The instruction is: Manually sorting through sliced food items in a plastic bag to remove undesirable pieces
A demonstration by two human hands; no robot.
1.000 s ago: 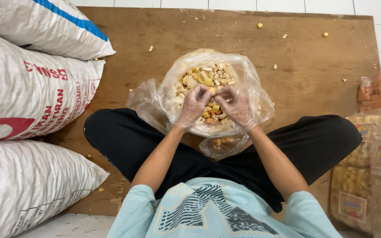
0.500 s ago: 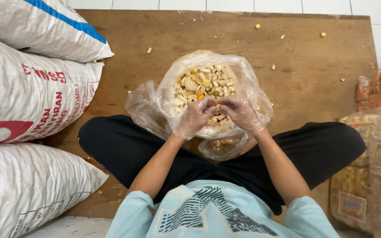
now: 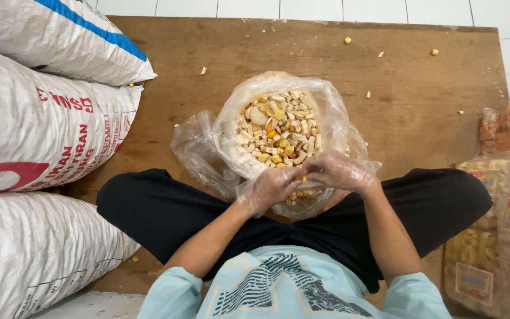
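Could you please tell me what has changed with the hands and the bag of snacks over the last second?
Both gloved hands, the left hand and the right hand, drew back from the middle of the snack mix to the near rim of the clear plastic bag, fingertips meeting. The bag, the woven sacks and the wooden board stayed put.

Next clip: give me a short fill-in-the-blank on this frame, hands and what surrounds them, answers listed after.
1. Both the left hand and the right hand wear thin clear ____.
2. The hands meet at the near rim of a clear plastic bag filled with mixed ____.
3. The bag rests on a brown ____ board.
4. Large white sacks are stacked on the person's ____ side.

Missing words: gloves; snacks; wooden; left
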